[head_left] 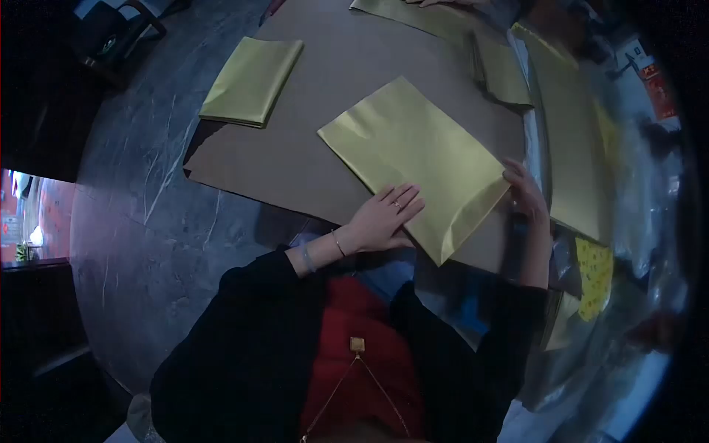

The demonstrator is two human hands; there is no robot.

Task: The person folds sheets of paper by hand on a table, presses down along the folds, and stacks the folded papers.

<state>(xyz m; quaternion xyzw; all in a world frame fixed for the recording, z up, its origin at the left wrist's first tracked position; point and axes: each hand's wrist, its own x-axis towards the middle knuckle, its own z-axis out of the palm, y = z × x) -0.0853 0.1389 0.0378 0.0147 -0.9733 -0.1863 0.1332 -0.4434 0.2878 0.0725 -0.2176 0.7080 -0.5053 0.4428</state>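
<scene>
A folded gold sheet, shiny and paper-like, lies at a slant near the front edge of a brown cardboard surface. My left hand rests flat on its near left edge, fingers stretched out, a ring on one finger. At the sheet's right corner, my right hand pinches the edge, with part of its fingers in shadow. The near right end of the sheet is creased and slightly raised.
A folded gold stack sits at the cardboard's left. More gold sheets lie at the far right, by a long gold pile. Another person's hand shows at the top edge. A dark chair stands far left.
</scene>
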